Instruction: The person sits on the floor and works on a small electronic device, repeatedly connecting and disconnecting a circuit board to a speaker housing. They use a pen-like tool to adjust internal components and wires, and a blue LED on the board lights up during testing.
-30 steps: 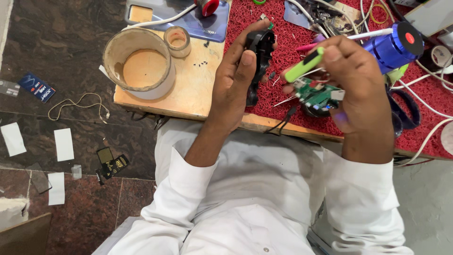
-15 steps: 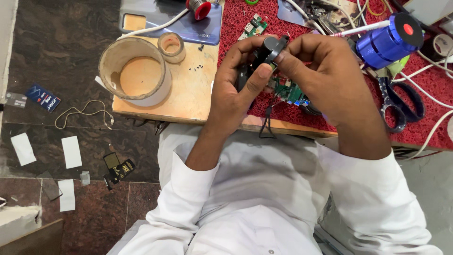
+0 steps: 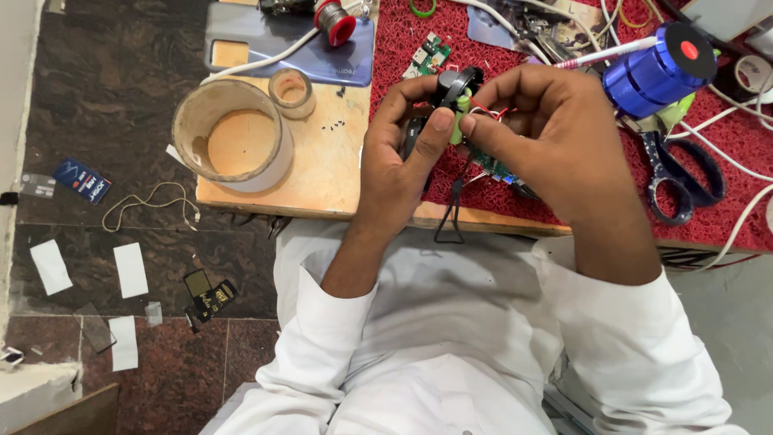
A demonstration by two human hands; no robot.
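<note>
Both hands now meet over the red mat (image 3: 708, 217): the left hand (image 3: 398, 161) grips a small black gadget (image 3: 457, 83); the right hand (image 3: 555, 137), no longer raising the green-handled tool, pinches its green part (image 3: 460, 121) at the fingertips.

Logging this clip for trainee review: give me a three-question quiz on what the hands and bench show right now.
1. True or false: both hands grip the small black round device.
2. What lies right of the right hand? A) black-handled scissors B) a hammer
3. What colour is the small piece pinched at the left hand's thumb?

Key: 1 true; 2 A; 3 green, a small green piece between the fingers.
</note>
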